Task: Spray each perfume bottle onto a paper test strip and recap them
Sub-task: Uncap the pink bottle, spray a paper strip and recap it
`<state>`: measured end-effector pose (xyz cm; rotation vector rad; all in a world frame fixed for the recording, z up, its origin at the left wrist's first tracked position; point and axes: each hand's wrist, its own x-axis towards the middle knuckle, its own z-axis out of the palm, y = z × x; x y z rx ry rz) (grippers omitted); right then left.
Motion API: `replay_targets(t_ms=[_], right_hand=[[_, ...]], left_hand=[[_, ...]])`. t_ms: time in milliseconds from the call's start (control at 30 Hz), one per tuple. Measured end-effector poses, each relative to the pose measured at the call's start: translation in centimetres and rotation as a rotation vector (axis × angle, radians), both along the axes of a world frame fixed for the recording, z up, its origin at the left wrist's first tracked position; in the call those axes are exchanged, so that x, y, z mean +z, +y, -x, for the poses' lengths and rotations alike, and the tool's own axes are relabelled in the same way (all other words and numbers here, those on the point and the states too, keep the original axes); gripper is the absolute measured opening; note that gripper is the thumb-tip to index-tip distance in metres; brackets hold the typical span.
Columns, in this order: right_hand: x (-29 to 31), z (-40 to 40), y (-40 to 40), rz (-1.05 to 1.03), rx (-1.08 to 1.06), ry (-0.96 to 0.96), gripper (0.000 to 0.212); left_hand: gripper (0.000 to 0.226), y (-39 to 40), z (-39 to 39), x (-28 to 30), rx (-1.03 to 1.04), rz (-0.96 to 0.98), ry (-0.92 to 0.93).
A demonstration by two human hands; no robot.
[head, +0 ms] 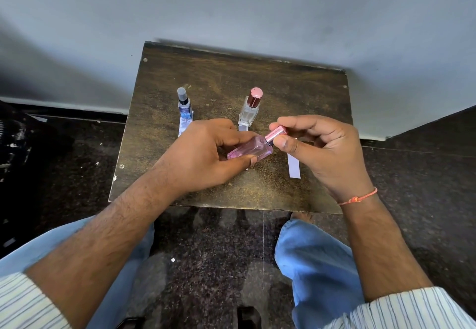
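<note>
Flanking three bottles (pixel 250 149), three strips (pixel 294 166)

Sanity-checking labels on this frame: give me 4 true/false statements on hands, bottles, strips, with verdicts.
1. The left hand holds the pink bottle. True.
2. The right hand lies flat on the table. False: it pinches the pink cap.
3. The clear bottle stands upright with its cap on. True.
4. The blue bottle lies on its side. False: it stands upright at the end of a paper strip.
</note>
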<state>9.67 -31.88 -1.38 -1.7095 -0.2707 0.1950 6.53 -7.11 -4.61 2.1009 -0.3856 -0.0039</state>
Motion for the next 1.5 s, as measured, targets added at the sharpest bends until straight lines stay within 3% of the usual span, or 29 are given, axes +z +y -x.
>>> replay_targets(t_ms=[933, 1167, 1300, 1400, 1500], right_hand=[[-0.5, 0.1, 0.7, 0.015, -0.041, -0.006, 0.030], [-0.8, 0.0, 0.4, 0.007, 0.000, 0.005, 0.062], [-0.9, 0.1, 0.8, 0.085, -0.053, 0.044, 0.041], [-1.0, 0.7, 1.5, 0.088, -0.100, 0.095, 0.024], [-0.9, 1.3, 2.2, 0.086, -0.087, 0.145, 0.027]], left_hand=[[0.040, -0.2, 0.1, 0.0, 0.037, 0.019, -0.001], [0.039, -0.4, -0.1, 0.2, 0.059, 0.118, 0.068], [0.045, -0.3, -0.1, 0.1, 0.123, 0.148, 0.082], [0.040, -0.6, 0.0, 0.7, 0.169, 0.108, -0.022], [0.041, -0.7, 0.3, 1.1, 0.225, 0.078, -0.106]])
